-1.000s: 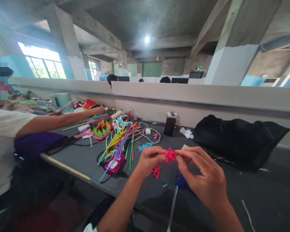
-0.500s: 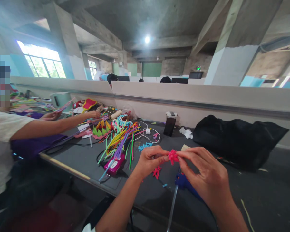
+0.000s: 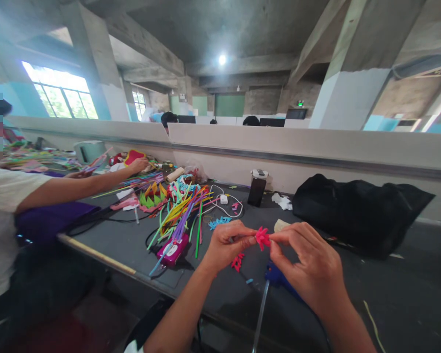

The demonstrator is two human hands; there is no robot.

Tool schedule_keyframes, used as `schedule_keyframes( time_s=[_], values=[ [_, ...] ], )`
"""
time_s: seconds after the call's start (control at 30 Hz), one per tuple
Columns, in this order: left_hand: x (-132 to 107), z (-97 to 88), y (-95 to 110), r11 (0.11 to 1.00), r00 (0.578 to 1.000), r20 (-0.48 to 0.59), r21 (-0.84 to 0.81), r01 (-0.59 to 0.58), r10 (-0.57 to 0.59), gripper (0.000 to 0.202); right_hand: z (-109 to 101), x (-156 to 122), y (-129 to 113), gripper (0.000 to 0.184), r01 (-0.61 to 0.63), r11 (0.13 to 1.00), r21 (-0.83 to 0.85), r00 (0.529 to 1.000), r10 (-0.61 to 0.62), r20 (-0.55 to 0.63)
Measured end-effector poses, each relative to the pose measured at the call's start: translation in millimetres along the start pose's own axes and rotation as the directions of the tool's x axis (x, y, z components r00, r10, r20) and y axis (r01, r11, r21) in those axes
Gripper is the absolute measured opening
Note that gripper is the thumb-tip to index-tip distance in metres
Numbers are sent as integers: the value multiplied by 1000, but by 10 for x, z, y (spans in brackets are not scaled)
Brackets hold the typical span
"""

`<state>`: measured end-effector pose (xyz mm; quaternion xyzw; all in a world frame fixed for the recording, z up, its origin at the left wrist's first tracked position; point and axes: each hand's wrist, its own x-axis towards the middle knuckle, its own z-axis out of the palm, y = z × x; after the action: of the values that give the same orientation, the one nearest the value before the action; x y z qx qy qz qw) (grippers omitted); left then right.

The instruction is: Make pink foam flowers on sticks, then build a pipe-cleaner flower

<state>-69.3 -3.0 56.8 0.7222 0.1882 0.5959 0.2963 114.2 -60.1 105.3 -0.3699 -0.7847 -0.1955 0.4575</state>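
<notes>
A small pinkish-red pipe-cleaner flower is held up over the dark table between my two hands. My left hand pinches its left side between thumb and fingertips. The thumb and index fingertips of my right hand close on its right edge. Below the flower lie loose red pipe-cleaner pieces. A blue glue gun, partly hidden by my right hand, rests on the table with a clear glue stick sticking out toward me. A small blue snippet lies near it.
Many coloured pipe cleaners lie over a magenta box at the left. Blue pieces, a white cable, a phone and a black bag are farther back. A co-worker's arm reaches in from the left.
The flower has turned slightly between my fingertips, its petals now showing more spread. The co-worker's outstretched hand has shifted left and up a little.
</notes>
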Motion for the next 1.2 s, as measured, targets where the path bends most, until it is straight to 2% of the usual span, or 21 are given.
schedule_keyframes(
  time_s=[0.2,0.33,0.43,0.53,0.8,1.03,1.2],
  values=[
    [-4,-3,-9,1000,1000,2,17,4,-4,15,32,-6,11,12,-14,999,39,1000,14,-14],
    [2,-11,-31,999,999,-3,21,-40,40,15,10,-14,42,12,-34,992,123,999,30,36],
    [5,-12,-47,996,997,-8,27,-80,80,15,-30,-21,68,10,-89,984,152,996,83,43],
    [7,-6,-45,993,995,-23,66,-93,94,14,-56,-31,91,11,-135,984,113,991,134,17],
    [42,9,19,963,976,-8,161,-215,219,14,-35,-47,112,9,-69,998,-4,997,69,25],
    [38,29,13,962,975,-46,179,-206,217,13,-20,-22,90,9,-34,998,-43,999,35,25],
    [40,51,27,966,971,-62,134,-221,230,15,-7,7,40,10,12,999,-46,1000,-13,-25]
  ],
)
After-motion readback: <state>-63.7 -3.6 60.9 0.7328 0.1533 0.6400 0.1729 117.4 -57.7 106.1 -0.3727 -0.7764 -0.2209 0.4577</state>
